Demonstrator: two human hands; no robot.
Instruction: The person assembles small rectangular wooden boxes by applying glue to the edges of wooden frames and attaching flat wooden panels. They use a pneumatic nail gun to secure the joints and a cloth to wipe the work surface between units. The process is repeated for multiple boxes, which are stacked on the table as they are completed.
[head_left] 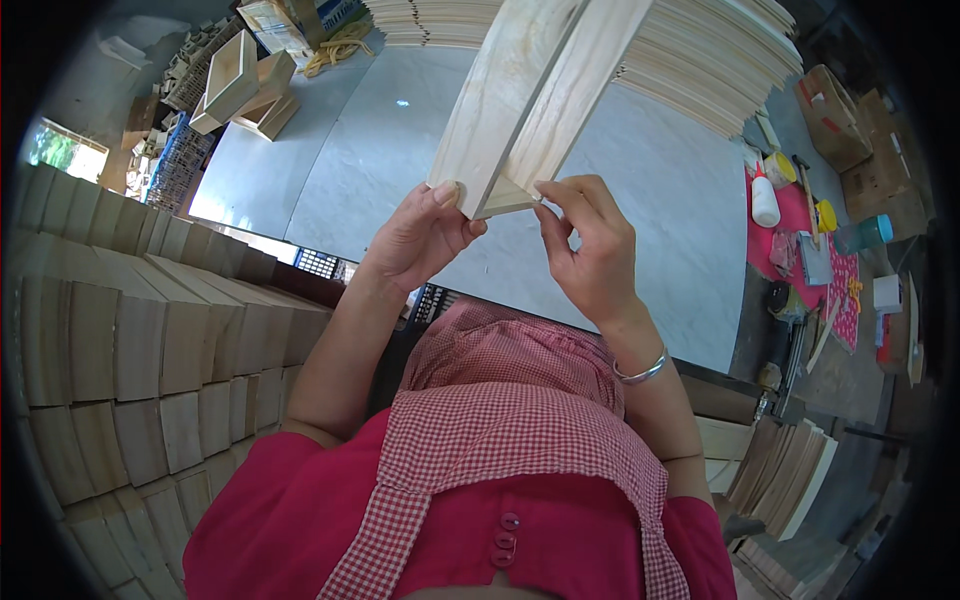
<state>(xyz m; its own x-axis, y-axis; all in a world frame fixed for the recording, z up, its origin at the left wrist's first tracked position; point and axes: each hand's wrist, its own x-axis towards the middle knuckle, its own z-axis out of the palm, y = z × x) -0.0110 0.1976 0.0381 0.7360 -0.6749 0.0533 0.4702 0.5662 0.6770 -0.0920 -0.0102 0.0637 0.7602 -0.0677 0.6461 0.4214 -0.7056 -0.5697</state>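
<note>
A long pale wooden frame (500, 100), with two boards side by side and a short end piece (508, 198) between them, rises away from me over the table. My left hand (422, 232) grips its near left corner, the thumb lying on the board's face. At the near right corner, the thumb and forefinger of my right hand (592, 240) pinch together beside the end piece. Something tiny and pale seems to be between those fingertips, too small to name. The far end of the frame runs out of the picture.
A pale worktable (660, 250) spreads under my hands. Stacked boards (715, 60) line its far side. Small wooden boxes (232, 80) stand far left. Wooden blocks (130, 330) are piled high at my left. A white glue bottle (764, 200) and a hammer (806, 190) lie at the right.
</note>
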